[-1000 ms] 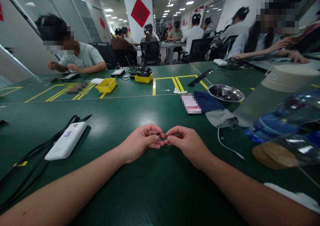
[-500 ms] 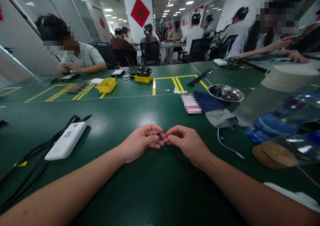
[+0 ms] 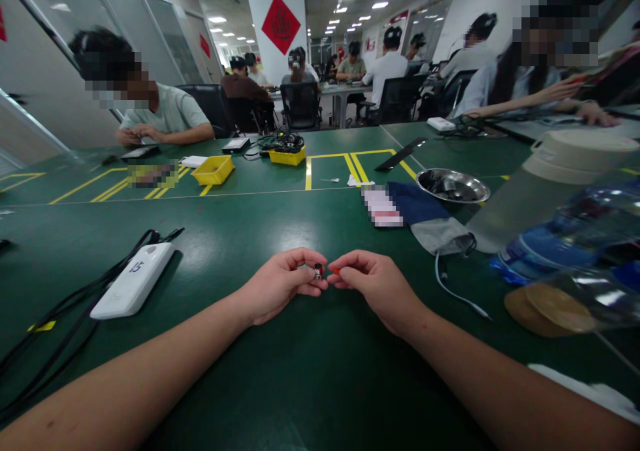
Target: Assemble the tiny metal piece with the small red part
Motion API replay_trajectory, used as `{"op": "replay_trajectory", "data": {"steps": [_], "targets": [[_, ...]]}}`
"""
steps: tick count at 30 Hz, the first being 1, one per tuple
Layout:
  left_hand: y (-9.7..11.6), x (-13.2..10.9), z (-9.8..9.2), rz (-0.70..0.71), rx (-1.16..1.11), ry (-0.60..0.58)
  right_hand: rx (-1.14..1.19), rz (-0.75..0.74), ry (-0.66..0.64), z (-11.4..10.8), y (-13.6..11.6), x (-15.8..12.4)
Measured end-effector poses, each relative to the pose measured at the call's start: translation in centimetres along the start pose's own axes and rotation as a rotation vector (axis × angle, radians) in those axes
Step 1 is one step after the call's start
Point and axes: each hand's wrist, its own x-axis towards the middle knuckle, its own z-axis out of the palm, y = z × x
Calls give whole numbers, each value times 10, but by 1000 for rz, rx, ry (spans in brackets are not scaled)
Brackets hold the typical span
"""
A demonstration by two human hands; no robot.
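Both my hands meet fingertip to fingertip over the middle of the green table (image 3: 310, 384). My left hand (image 3: 283, 284) is closed in a pinch on a tiny dark part (image 3: 318, 269) with a speck of red. My right hand (image 3: 373, 283) is closed in a pinch on a tiny red-orange piece (image 3: 336, 272). The two small pieces sit almost against each other between my thumbs and forefingers. Both forearms rest low over the table.
A white power bank (image 3: 133, 280) with black cables lies at the left. At the right are a steel bowl (image 3: 453, 186), a blue and grey pouch (image 3: 425, 221) with a white cable, a white-lidded container (image 3: 555, 171) and plastic bottles (image 3: 565, 238). Yellow trays (image 3: 213, 170) and other seated people are farther back.
My hands stay in place. The right fingers have shifted slightly and the red-orange piece now shows more plainly beside the dark part.
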Motion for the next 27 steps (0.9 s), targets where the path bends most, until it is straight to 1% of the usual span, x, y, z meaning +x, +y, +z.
{"op": "replay_trajectory", "data": {"steps": [4, 11, 16, 19, 27], "targets": [[0, 1, -1, -2, 5, -16, -22, -9, -11, 0, 0, -1], [1, 2, -5, 7, -110, -70, -23, -27, -24, -3, 1, 0], [1, 2, -4, 15, -42, -89, 3, 1, -25, -2, -3, -1], [0, 2, -4, 14, -37, -90, -3, 0, -40, -1, -4, -1], [0, 2, -5, -6, -41, -89, -14, -27, -73, -1, 1, 0]]}}
